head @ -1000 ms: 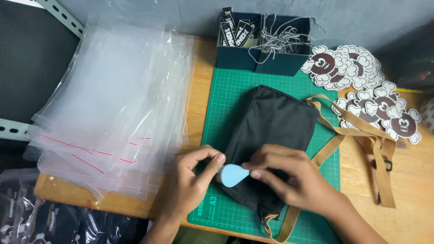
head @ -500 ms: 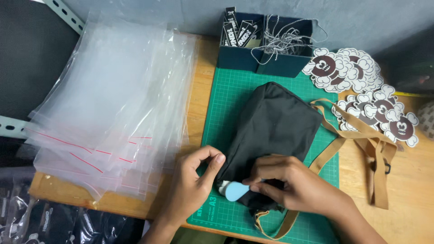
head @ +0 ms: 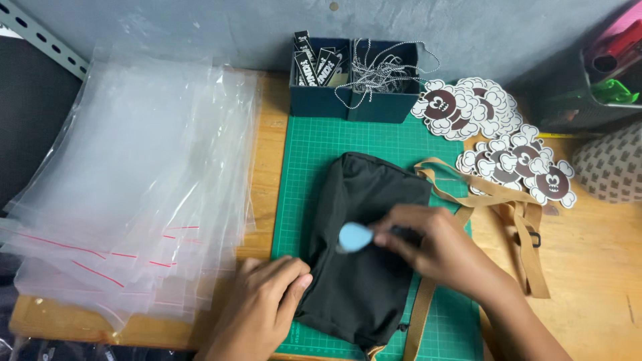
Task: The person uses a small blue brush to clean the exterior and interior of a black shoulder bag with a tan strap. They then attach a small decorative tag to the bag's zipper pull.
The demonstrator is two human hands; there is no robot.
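Pinning the near left corner of the black bag with my left hand, fingers curled and pressing flat on the fabric, I grip nothing there. My right hand is closed in a pinch around a small pale blue teardrop-shaped piece resting on the middle of the bag; whether it is fixed to the fabric I cannot tell. The bag lies on the green cutting mat, its tan strap looped off to my right.

I judge this to be the stage of working that blue piece across the bag's face, which calls for a steady hold on the corner.

To my left, a fanned stack of clear zip bags covers the tabletop; they look empty. Farther off, cloud-shaped stickers lie in two heaps. At the back stands a dark blue box with two compartments: dark tags in the left, speckled cord in the right.
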